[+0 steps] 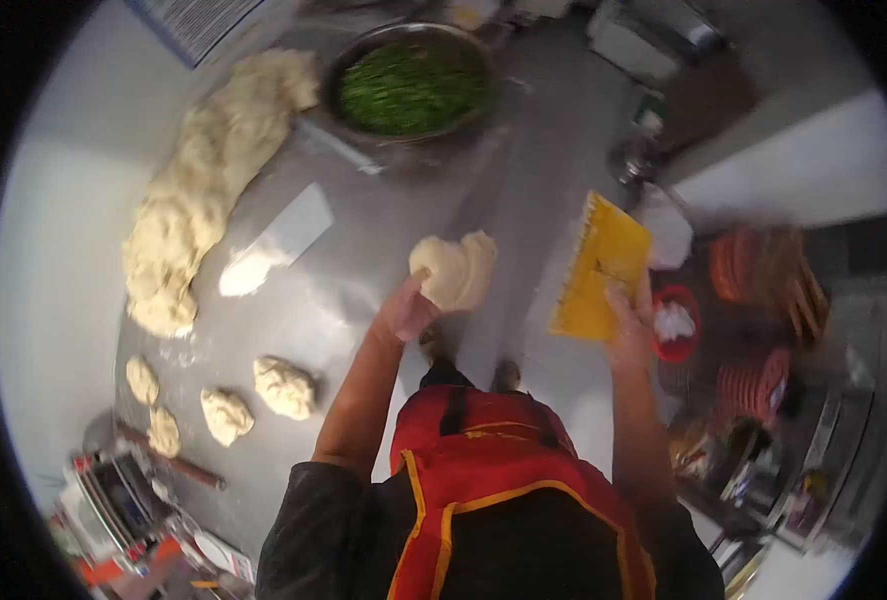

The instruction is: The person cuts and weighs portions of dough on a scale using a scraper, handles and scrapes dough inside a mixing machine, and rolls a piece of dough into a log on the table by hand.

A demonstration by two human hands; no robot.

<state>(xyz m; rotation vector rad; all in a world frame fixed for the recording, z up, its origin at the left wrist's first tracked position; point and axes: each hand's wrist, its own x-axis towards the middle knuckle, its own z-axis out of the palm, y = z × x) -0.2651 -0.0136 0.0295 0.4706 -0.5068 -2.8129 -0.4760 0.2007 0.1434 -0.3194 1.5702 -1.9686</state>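
My left hand [411,308] grips a lump of pale dough [453,270] in front of my red apron, its thumb on the near left side of the lump. Over to the right, my right hand [631,312] holds a flat yellow scraper [603,268] by its lower right edge, apart from the dough. A long mass of dough [198,185] lies along the back left of the metal table. Several smaller pieces, among them one lump [284,388], rest at the left near my forearm.
A metal bowl of chopped greens [413,88] stands at the back. A white-handled flat blade [303,222] lies left of centre. At the right are a red bowl [675,322] with white contents and stacked pink items [748,388]. A rolling pin [188,468] lies lower left.
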